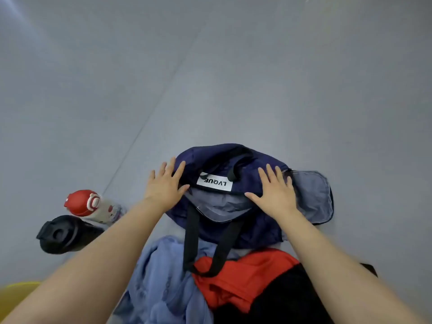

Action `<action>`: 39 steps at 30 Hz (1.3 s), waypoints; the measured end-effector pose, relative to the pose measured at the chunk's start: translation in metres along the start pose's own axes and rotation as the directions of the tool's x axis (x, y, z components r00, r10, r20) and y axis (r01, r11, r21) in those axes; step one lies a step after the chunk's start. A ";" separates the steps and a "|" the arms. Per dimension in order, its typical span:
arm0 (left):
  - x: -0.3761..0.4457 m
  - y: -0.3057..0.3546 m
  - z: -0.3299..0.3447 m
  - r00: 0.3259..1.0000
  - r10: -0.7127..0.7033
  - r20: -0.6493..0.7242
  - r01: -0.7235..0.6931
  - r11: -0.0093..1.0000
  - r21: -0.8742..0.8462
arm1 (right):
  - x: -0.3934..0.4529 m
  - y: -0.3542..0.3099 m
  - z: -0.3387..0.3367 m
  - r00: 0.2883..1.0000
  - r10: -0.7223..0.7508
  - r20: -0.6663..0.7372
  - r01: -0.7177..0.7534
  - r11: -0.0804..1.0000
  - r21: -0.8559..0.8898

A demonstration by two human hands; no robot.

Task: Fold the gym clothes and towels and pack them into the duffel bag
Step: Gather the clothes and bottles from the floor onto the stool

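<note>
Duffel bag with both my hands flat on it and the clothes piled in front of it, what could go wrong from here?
1. The duffel bag is limp and collapsed under the left hand and right hand, so its opening may fold shut while you pack.
2. The black strap lies over the red garment and blue garment; lifting either could snag it.
3. The two bottles stand close to your left arm and might get knocked over.

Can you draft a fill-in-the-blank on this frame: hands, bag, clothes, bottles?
1. Both hands, left hand and right hand, lie flat on the navy fabric duffel bag, holding ____.
2. The bag's white label reads ____.
3. The crumpled red garment lies under the bag's black ____.
4. The bottle with the red lid stands beside a ____ bottle.

Missing: nothing; LVQUE; strap; black
</note>
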State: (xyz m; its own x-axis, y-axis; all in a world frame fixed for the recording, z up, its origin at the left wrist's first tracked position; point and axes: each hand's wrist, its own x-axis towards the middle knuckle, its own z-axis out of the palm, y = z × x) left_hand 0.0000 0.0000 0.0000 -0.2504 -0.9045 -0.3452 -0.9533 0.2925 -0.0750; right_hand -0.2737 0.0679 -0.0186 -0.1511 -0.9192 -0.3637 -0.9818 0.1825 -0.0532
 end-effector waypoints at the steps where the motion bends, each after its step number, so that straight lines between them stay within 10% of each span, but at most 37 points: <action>1: 0.004 -0.003 0.005 1.000 -0.017 0.020 0.017 1.000 0.001 | 0.004 0.000 0.007 1.000 0.025 0.018 -0.025 0.999 -0.027; 13: 0.051 -0.016 0.071 0.960 -0.282 -0.002 0.232 0.794 -0.562 | 0.028 -0.013 0.075 0.982 0.186 0.025 -0.187 0.977 0.102; 39: -0.091 -0.040 -0.122 0.894 -0.380 -0.239 0.126 0.724 -0.679 | -0.059 -0.077 -0.119 0.967 0.026 -0.254 0.074 0.925 0.374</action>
State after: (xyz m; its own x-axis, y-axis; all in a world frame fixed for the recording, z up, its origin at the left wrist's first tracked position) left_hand 0.0408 0.0327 0.1484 0.0979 -0.9936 -0.0564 -0.8359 -0.1128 0.5372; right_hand -0.2033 0.0670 0.1178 -0.2005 -0.9727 -0.1172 -0.8758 0.2316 -0.4235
